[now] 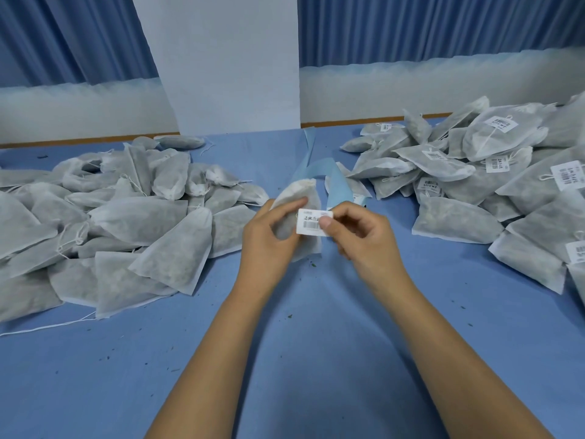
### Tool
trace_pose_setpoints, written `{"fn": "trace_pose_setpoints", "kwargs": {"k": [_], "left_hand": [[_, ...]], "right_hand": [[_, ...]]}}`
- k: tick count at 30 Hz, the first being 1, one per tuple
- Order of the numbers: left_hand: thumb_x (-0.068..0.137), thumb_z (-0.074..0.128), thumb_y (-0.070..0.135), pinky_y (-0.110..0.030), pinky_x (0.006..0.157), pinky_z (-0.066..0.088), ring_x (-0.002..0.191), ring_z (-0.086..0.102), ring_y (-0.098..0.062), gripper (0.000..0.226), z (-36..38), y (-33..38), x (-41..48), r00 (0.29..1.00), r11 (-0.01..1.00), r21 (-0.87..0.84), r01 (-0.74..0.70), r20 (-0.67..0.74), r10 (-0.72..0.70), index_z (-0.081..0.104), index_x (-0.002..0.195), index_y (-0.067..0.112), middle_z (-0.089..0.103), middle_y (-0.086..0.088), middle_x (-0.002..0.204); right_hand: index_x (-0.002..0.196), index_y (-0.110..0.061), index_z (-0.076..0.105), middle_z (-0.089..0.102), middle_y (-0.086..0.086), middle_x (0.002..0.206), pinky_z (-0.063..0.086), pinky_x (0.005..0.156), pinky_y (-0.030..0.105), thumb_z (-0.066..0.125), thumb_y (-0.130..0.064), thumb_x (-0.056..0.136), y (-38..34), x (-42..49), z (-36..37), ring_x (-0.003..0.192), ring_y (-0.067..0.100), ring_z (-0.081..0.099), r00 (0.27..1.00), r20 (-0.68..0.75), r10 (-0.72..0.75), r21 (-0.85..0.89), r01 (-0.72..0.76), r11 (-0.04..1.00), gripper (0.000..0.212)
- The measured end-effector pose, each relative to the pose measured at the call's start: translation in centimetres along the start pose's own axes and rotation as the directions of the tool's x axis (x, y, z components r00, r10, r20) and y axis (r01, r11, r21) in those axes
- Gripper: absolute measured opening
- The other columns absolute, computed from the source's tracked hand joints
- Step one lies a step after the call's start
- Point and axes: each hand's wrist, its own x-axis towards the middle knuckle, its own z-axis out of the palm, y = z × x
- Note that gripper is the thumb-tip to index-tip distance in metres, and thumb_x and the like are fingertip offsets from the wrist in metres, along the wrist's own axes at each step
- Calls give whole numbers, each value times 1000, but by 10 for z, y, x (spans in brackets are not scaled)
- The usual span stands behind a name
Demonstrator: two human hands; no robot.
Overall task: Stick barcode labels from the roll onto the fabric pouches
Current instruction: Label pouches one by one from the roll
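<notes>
Centrally, just above the middle of the frame, the left hand (266,239) grips a fabric pouch (296,201), fingers curled round it, while the right hand (357,232) pinches a barcode label (311,221) between thumb and forefinger, the label lying against the pouch's face. Behind them a blue backing strip (329,175) loops up from the blue counter (316,327). Unlabelled pouches (126,217) heap at the left; labelled pouches (474,172) pile at the right.
</notes>
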Motion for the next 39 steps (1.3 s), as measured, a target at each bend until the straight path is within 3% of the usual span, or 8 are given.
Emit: {"fn": "trace_pose_setpoints", "kwargs": {"k": [5, 10, 16, 25, 28, 31, 35, 39], "left_hand": [[76, 63, 9, 1, 90, 32, 111, 48, 21, 44, 2, 2, -1, 994, 998, -28, -52, 97, 54, 66, 119, 21, 64, 5, 122], [78, 66, 9, -10, 95, 39, 112, 56, 3, 44, 2, 2, -2, 984, 995, -62, -80, 155, 89, 65, 119, 27, 63, 7, 122], [77, 74, 11, -11, 98, 38, 119, 55, 1, 46, 2, 3, -3, 979, 987, -149, -58, 186, 85, 64, 118, 31, 64, 10, 123], [85, 67, -3, -6, 92, 37, 110, 58, 9, 43, 7, 4, -3, 996, 980, -197, 24, 93, -6, 68, 104, 37, 67, 21, 110], [85, 66, -5, -9, 91, 42, 110, 59, 6, 46, 5, 5, -1, 997, 962, -267, 53, 70, -35, 67, 107, 36, 68, 24, 111], [86, 68, 2, -15, 87, 47, 106, 64, -2, 43, 6, 8, -2, 998, 944, -325, 58, 13, -57, 64, 114, 34, 70, 13, 113], [88, 68, 8, -20, 70, 47, 70, 61, -6, 37, 13, 10, -2, 978, 936, -328, 125, -120, -172, 64, 115, 32, 68, 7, 79], [89, 69, 16, -17, 60, 42, 56, 45, -6, 37, 19, 17, 1, 969, 940, -322, 114, -173, -177, 57, 121, 30, 49, 6, 58]], "right_hand": [[72, -18, 64, 51, 1, 60, 30, 53, 13, 66, -10, 87, 7, 0, 5, 53, 4, 37, 999, -13, 31, -61, -32, 998, 17], [72, -15, 62, 60, 13, 66, 36, 56, 21, 67, -16, 87, 15, 1, 2, 58, 12, 43, 996, -88, 30, -213, -48, 976, 16], [72, -10, 61, 45, -9, 52, 40, 58, 35, 69, -24, 84, 19, 2, 1, 53, 12, 39, 989, -144, -21, -413, -41, 910, 20], [63, -32, 61, 56, -17, 58, 35, 53, 23, 72, -64, 63, 16, 4, -8, 59, 4, 53, 942, -337, 10, -593, -220, 775, 34], [90, -23, 61, 62, -13, 83, 41, 65, 14, 80, -41, 68, 16, 7, -10, 74, 0, 55, 961, -270, 58, -406, -168, 898, 35], [81, -18, 66, 66, -7, 75, 45, 67, 20, 75, -19, 80, 14, 7, -5, 68, 5, 58, 983, -156, 95, -147, -118, 982, 9], [77, -6, 67, 65, 1, 69, 44, 62, 17, 71, -16, 84, 12, 1, -1, 61, 5, 55, 984, -130, 118, -106, -132, 986, 13], [79, 4, 68, 68, 18, 77, 46, 69, 28, 69, -16, 85, 5, -4, -8, 69, 13, 59, 977, -98, 188, -38, -193, 981, 21]]}}
